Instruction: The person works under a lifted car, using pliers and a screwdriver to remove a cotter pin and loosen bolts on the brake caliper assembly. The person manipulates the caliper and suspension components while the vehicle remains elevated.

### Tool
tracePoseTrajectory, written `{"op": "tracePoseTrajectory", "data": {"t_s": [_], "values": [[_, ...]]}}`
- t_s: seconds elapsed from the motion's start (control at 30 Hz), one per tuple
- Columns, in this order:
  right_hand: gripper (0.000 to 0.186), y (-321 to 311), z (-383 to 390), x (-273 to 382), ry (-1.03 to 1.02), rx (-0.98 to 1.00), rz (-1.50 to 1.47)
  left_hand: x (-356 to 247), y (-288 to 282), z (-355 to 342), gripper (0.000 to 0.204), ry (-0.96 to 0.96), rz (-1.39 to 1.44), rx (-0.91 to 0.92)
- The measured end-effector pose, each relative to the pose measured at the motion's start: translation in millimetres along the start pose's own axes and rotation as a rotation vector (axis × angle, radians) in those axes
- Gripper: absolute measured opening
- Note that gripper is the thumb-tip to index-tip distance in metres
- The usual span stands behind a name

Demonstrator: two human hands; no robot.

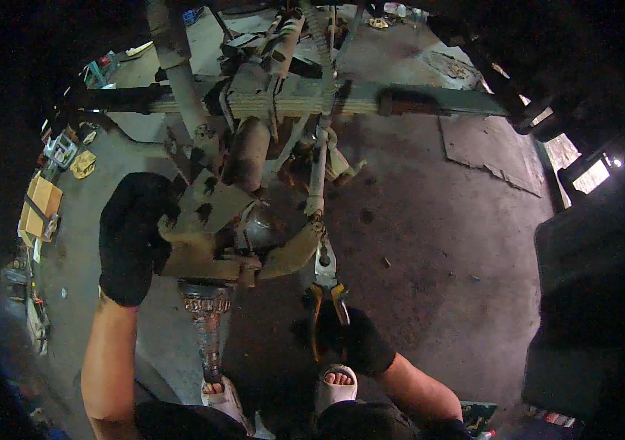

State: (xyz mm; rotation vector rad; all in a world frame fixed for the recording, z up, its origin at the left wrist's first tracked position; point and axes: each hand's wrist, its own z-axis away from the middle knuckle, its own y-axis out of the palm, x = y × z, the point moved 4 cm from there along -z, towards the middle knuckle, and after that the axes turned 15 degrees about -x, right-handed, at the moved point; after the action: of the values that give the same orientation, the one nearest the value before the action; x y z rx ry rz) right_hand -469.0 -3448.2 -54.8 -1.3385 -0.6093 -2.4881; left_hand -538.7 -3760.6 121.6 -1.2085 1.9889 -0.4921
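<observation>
My left hand [133, 238], in a black glove, is closed round the left edge of a dirty metal plate [210, 209] on a vehicle's axle end. Below the plate a greasy, rust-brown spindle [208, 323] points toward my feet. In my right hand [356, 341], also black-gloved, are pliers [325, 275] with yellow and dark handles. Their jaws are at the near end of a steering rod [318, 172], where it meets a curved arm [290, 251]. Whether the jaws grip a small part there cannot be made out.
A leaf spring [356, 99] crosses behind the axle parts. One shaft [177, 70] rises at upper left, beside a rusty cylinder [248, 154]. Cardboard boxes [39, 205] lie at far left. A flat sheet [485, 150] lies on the floor at right. My sandalled feet [338, 385] are below.
</observation>
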Motion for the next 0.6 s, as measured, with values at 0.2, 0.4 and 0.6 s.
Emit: {"op": "tracePoseTrajectory", "data": {"t_s": [0.2, 0.4, 0.6], "values": [[0.053, 22.7, 11.7, 21.6, 0.070, 0.013, -0.270, 14.3, -1.6, 6.3, 0.016, -0.383, 0.469, 0.036], [0.054, 27.8, 9.1, 3.5, 0.169, -0.067, -0.581, 3.7, -0.6, 2.4, 0.010, 0.179, 0.162, -0.250], [0.056, 28.5, -0.3, -15.0, 0.095, -0.066, -0.466, 11.8, 0.3, 12.4, 0.013, -0.554, 0.610, -0.003]]}}
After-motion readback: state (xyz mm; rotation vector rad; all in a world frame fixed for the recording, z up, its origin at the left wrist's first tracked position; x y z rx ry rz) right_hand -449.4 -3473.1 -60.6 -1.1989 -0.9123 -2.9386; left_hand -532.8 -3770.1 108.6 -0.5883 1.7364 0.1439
